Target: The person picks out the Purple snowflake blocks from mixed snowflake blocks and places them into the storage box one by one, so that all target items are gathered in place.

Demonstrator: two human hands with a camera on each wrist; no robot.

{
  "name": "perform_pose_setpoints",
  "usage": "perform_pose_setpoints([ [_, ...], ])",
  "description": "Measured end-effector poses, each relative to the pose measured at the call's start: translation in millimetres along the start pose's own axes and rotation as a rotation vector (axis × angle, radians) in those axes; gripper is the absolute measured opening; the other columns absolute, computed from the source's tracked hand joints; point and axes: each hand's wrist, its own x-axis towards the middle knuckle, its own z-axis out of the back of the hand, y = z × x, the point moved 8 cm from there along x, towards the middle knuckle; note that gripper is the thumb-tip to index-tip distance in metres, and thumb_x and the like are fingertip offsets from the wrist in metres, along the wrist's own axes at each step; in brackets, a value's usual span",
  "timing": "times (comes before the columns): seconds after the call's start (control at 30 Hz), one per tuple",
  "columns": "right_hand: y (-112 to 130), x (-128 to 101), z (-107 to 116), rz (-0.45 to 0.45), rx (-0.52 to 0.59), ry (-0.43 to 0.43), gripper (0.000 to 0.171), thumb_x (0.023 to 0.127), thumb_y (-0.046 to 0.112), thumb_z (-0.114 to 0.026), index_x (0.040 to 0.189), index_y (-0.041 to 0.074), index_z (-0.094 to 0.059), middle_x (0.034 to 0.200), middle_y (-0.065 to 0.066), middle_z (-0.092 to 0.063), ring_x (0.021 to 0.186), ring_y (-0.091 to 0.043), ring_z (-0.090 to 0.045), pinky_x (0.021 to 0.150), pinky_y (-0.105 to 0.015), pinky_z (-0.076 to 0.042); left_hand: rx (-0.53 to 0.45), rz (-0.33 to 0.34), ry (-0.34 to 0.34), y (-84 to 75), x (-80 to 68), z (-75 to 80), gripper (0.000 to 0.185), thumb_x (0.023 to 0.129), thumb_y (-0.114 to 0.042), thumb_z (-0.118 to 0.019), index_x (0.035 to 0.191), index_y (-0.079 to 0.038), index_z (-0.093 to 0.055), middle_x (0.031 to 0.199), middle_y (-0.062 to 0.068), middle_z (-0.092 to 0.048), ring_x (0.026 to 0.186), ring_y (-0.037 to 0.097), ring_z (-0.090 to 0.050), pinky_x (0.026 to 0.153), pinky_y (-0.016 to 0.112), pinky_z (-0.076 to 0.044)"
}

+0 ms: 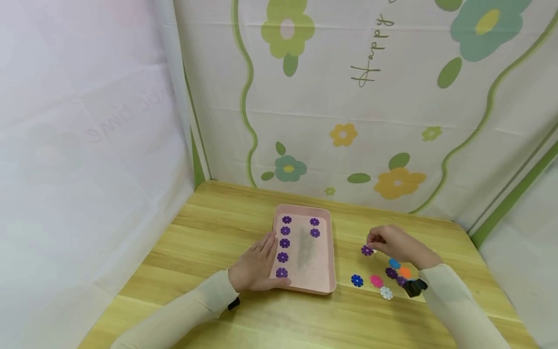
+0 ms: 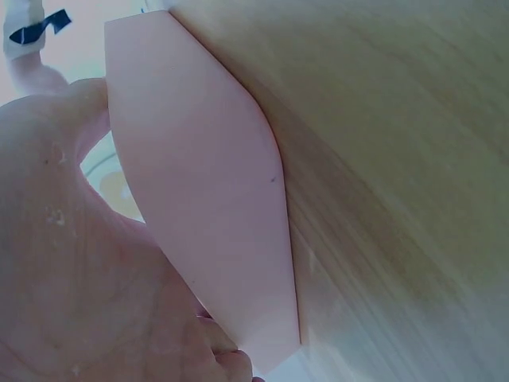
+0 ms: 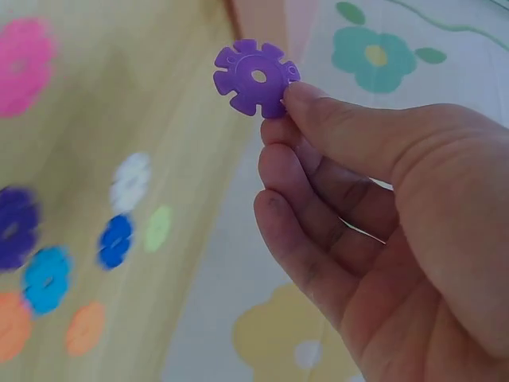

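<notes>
Head view: right hand pinches a purple disc – left hand, fingers straight, touches the pink tray.

A light wooden table with visible grain is carrying everything, its far edge and left edge sitting against hanging cloth. A shallow pink plastic rectangular tray is lying near the middle of the table, its long sides running from the near edge towards the far edge. To the right of the tray, a loose cluster of flat, notched plastic flower discs is resting directly on the wood: a dark blue disc closest to the tray, a pink disc just beside it, a white disc nearer the front edge, then a light blue disc, a dark purple disc and an orange disc further right.
</notes>
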Motion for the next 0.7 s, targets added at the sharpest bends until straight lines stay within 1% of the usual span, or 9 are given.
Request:
perform_pose_setpoints([
  [0.17, 16, 31, 4, 0.013, 0.001, 0.024, 0.013, 0.105, 0.01, -0.066, 0.094, 0.012, -0.074, 0.084, 0.0, -0.072, 0.068, -0.004, -0.054, 0.062, -0.023, -0.05, 0.002, 0.0, -0.004, -1.1, 0.6, 0.3, 0.118, 0.094, -0.085, -0.043, 0.164, 0.008, -0.024, 0.175, 0.027, -0.014, 0.164, 0.04, -0.02, 0.131, 0.049, -0.03],
  [0.27, 27, 48, 4, 0.01, -0.002, 0.043, 0.013, 0.105, 0.011, -0.065, 0.096, 0.012, -0.074, 0.087, 0.0, -0.073, 0.07, -0.006, -0.055, 0.064, -0.024, -0.05, -0.002, 0.002, 0.001, -0.5, 0.7, 0.2, 0.118, 0.094, -0.086, -0.042, 0.164, 0.008, -0.024, 0.176, 0.026, -0.014, 0.164, 0.04, -0.019, 0.132, 0.048, -0.03],
  [0.37, 36, 63, 2, 0.009, -0.017, 0.052, 0.013, 0.105, 0.01, -0.065, 0.096, 0.012, -0.074, 0.086, 0.002, -0.072, 0.07, -0.008, -0.056, 0.065, -0.024, -0.05, -0.008, 0.004, 0.004, -0.1, 1.1, 0.2, 0.118, 0.094, -0.086, -0.042, 0.164, 0.007, -0.023, 0.176, 0.026, -0.013, 0.164, 0.04, -0.019, 0.132, 0.048, -0.029],
  [0.5, 47, 83, -4, 0.032, -0.04, 0.062, 0.014, 0.104, 0.011, -0.066, 0.094, 0.013, -0.074, 0.082, 0.005, -0.069, 0.068, -0.008, -0.054, 0.063, -0.024, -0.048, -0.009, 0.01, 0.01, 0.0, 0.9, 0.2, 0.119, 0.094, -0.086, -0.042, 0.165, 0.007, -0.023, 0.176, 0.025, -0.012, 0.165, 0.039, -0.018, 0.132, 0.048, -0.028],
  [0.6, 54, 97, -11, 0.045, -0.043, 0.083, 0.015, 0.105, 0.014, -0.067, 0.092, 0.013, -0.074, 0.082, 0.003, -0.07, 0.066, -0.008, -0.052, 0.062, -0.024, -0.046, -0.004, 0.011, 0.013, 0.0, 0.5, -0.3, 0.119, 0.093, -0.086, -0.041, 0.165, 0.007, -0.022, 0.176, 0.025, -0.012, 0.165, 0.039, -0.018, 0.132, 0.048, -0.028],
  [0.7, 59, 110, -20, 0.042, -0.034, 0.102, 0.016, 0.105, 0.015, -0.067, 0.091, 0.013, -0.073, 0.085, -0.003, -0.073, 0.067, -0.009, -0.053, 0.063, -0.024, -0.047, -0.009, 0.012, 0.015, -0.1, 0.2, -0.4, 0.118, 0.094, -0.086, -0.042, 0.165, 0.007, -0.022, 0.176, 0.025, -0.012, 0.165, 0.039, -0.018, 0.132, 0.048, -0.028],
])
